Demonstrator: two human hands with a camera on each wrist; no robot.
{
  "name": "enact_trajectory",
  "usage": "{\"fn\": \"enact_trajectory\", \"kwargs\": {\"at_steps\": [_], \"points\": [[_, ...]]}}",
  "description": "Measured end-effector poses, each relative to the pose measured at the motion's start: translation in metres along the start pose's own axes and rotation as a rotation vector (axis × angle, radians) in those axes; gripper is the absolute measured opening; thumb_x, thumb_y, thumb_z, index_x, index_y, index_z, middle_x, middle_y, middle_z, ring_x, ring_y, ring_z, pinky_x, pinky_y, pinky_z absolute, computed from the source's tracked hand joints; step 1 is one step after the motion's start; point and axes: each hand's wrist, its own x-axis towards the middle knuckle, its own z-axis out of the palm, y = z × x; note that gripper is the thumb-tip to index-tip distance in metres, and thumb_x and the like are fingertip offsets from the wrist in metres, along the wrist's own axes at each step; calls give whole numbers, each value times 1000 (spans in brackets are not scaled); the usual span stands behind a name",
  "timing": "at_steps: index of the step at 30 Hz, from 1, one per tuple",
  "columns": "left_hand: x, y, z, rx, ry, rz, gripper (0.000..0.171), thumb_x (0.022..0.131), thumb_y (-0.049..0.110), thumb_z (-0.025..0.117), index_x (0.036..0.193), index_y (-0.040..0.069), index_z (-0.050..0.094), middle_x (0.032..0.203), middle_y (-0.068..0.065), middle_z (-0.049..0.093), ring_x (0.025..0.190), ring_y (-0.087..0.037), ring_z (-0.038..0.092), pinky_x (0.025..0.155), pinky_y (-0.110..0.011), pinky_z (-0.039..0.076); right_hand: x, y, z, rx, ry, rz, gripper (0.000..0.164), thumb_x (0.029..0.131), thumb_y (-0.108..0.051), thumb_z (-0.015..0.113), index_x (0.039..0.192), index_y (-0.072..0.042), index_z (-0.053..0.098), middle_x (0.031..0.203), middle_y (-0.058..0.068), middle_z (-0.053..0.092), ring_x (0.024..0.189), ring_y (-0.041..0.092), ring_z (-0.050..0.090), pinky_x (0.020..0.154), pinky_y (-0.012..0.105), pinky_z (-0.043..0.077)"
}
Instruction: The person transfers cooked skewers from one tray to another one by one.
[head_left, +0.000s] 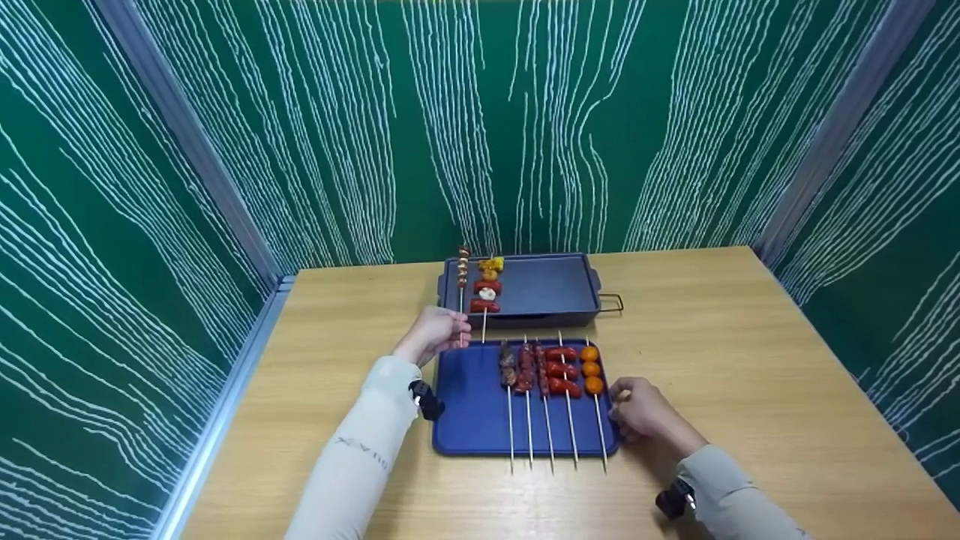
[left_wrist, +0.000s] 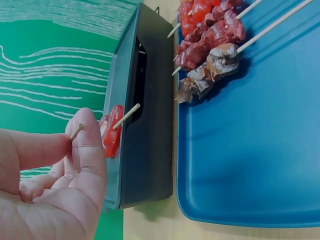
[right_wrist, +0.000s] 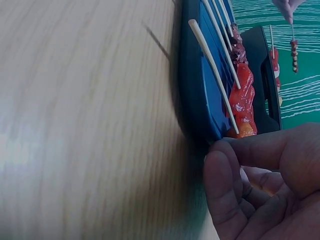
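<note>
My left hand [head_left: 436, 334] pinches the bare stick end of a thin skewer [head_left: 462, 271] between thumb and fingers. The skewer stands over the left side of the dark grill pan [head_left: 547, 289], its small brown and pale pieces at the far end. A mixed skewer [head_left: 487, 289] with corn, red pieces and a white slice lies in the pan, its stick jutting over the front wall. My right hand [head_left: 641, 411] grips the right rim of the blue tray [head_left: 472, 412] with thumb and fingertips, as the right wrist view shows.
On the tray's right half lie several skewers: grey-brown meat [head_left: 508, 366], dark red meat [head_left: 526, 369], red sausage pieces [head_left: 563, 370] and orange balls [head_left: 591, 369]. Their sticks overhang the tray's front edge. A wire handle [head_left: 611, 302] sticks out from the pan's right. Green walls [head_left: 510, 150] enclose the wooden table [head_left: 720, 337].
</note>
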Motion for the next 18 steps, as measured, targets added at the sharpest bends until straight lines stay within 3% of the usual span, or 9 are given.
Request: {"fn": "enact_trajectory", "kwargs": {"at_steps": [9,18], "points": [[-13,3,0,-3,-24,-3,16,104,-12,50,113,-6,61,87,-9,67,67,-13,68,62,-21,63,1,-1,-3,-12,0,-3,17,88,10,66,103,3,62,64,7,60,49,17,61,42,30,57],[-25,-5,-7,55,-59,-48,15,104,-12,50,113,-4,60,87,-10,67,66,-13,70,67,-24,67,2,-2,-1,-13,-11,39,17,91,9,67,105,2,63,66,7,59,53,18,60,44,29,57]]}}
